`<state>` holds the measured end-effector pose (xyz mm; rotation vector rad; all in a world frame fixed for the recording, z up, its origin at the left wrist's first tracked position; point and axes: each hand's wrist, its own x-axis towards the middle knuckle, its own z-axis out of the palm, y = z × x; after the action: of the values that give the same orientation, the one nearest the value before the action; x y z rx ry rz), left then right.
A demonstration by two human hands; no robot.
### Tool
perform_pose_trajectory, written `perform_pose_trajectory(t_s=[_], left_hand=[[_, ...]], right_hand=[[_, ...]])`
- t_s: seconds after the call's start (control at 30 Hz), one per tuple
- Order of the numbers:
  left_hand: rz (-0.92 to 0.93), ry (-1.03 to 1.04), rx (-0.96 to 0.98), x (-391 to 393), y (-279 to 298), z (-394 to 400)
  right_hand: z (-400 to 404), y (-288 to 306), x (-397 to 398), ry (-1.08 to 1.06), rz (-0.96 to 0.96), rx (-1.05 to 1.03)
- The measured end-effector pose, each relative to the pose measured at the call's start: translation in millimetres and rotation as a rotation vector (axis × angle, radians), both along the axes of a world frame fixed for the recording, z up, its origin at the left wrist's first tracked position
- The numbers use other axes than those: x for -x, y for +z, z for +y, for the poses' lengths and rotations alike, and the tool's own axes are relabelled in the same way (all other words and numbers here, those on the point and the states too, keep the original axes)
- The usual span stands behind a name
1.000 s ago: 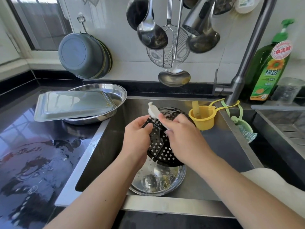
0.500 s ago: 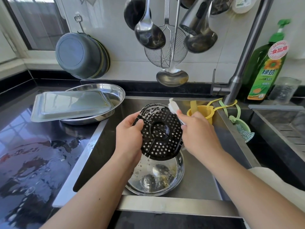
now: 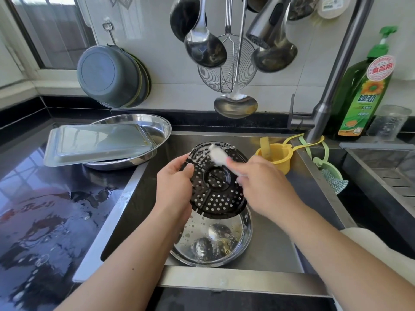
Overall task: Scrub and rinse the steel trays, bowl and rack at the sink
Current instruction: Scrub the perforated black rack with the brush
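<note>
scrubbing the perforated rack over the sink

over the middle of the sink (image 3: 276, 250), the left hand (image 3: 174, 189) grips the left edge of the dark perforated rack (image 3: 216, 187), holding it tilted above the steel bowl (image 3: 213, 243). the right hand (image 3: 262, 185) grasps a white brush (image 3: 216, 154), whose sudsy head touches the rack's upper rim. the bowl sits on the sink floor toward the front edge, wet and flecked with residue (judged not yet rinsed). on the counter at the sink's back-left corner, a rectangular steel tray (image 3: 98, 142) lies upside down across a round steel tray (image 3: 157, 129); both look clean and set aside, though this cannot be confirmed. the faucet (image 3: 332, 86) runs no water. judged progress: trays probably done, rack mid-scrub, its rinse and the bowl remaining.
</note>
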<state>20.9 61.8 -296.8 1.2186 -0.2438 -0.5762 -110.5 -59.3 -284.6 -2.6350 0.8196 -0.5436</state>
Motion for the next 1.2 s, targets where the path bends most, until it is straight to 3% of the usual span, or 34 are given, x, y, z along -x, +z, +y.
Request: perform_pose_trajectory(t_s=[0.07, 0.2, 0.33, 0.47, 0.6, 0.73, 0.9, 1.03, 1.2], left_hand=[[-0.003, 0.0, 0.002, 0.8, 0.1, -1.0], [-0.013, 0.004, 0.008, 2.5, 0.6, -0.6], [-0.018, 0.017, 0.012, 3.0, -0.7, -1.2], [-0.049, 0.01, 0.004, 1.6, -1.6, -0.2], [-0.1, -0.016, -0.011, 3.8, -2.6, -1.4], [-0.155, -0.018, -0.015, 5.4, -2.8, -1.7], [-0.113, 0.013, -0.009, 3.9, -3.4, -3.1], [-0.082, 0.042, 0.007, 1.5, -2.0, -1.1], [-0.082, 0.034, -0.012, 2.2, 0.5, -0.6]], right_hand=[[-7.0, 1.4, 2.0, -0.077, -0.022, 0.012], [18.4, -4.2, 3.3, 0.087, -0.006, -0.034], [-2.0, 0.0, 2.2, -0.085, -0.031, -0.003], [25.2, -3.9, 2.9, 0.113, -0.013, -0.027], [0.0, -0.1, 0.5, -0.077, -0.049, -0.005], [28.3, -2.6, 0.0, 0.137, -0.059, -0.045], [2.2, 1.3, 0.1, -0.09, -0.035, 0.016], [28.7, -2.9, 2.5, 0.102, -0.015, -0.023], [-6.3, 2.9, 4.1, -0.074, 0.011, 0.011]])
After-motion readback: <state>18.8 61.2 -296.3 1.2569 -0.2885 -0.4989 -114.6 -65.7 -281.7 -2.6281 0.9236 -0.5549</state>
